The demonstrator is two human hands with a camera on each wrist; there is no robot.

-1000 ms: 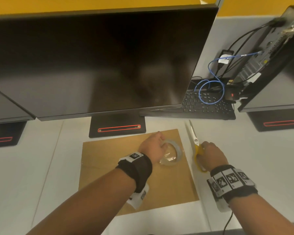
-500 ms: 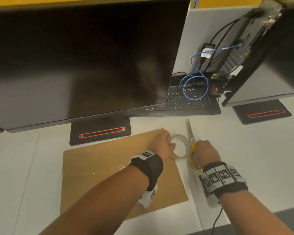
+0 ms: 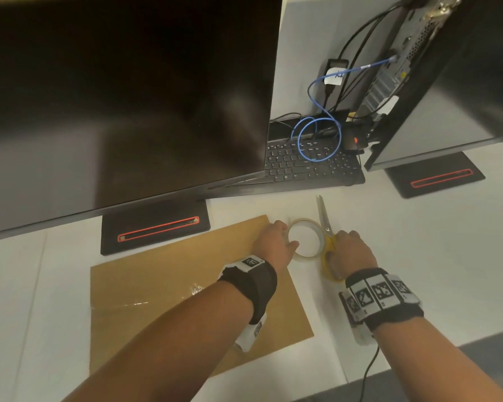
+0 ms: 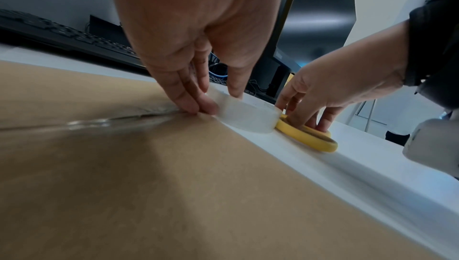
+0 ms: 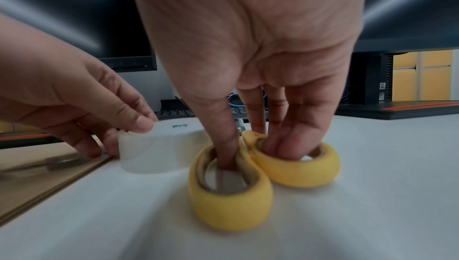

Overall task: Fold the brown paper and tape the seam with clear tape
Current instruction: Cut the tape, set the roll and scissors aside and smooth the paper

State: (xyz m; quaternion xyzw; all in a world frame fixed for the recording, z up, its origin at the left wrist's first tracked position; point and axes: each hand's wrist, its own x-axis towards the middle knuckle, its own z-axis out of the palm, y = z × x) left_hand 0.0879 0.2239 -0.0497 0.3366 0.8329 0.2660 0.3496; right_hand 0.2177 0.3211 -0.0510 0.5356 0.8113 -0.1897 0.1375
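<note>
Brown paper [image 3: 169, 288] is lying flat on the white desk [image 3: 418, 242], filling the lower-centre of the head view, with a strip of clear tape [image 3: 122, 304] already running along its seam at the left-centre of the sheet, wrinkled at one end. Tape roll [image 3: 305, 237] is sitting flat on the desk just past the paper's right edge, in the centre of the frame, between the two hands. Left hand [image 3: 275, 246] is reaching across the paper's upper right corner and pinching the roll: thumb on the inside of the ring and fingers [image 4: 191, 99] curled down on its outer wall right at the paper's edge, where the fingertips are also meeting the sheet. Right hand [image 3: 350, 252] is sitting just right of the roll, well off the paper, over the yellow-handled scissors [image 3: 327, 227]; thumb is pushed into one yellow loop and fingers [image 5: 285, 142] into the other, so it is gripping the handles, which are resting on the desk. Scissor blades are looking closed and pointing toward the top of the frame, running along the roll's right side and touching or nearly touching it. A black monitor [image 3: 122, 100] is filling the upper left, with a keyboard [image 3: 314, 166] and blue cable [image 3: 317, 140] right of centre.
</note>
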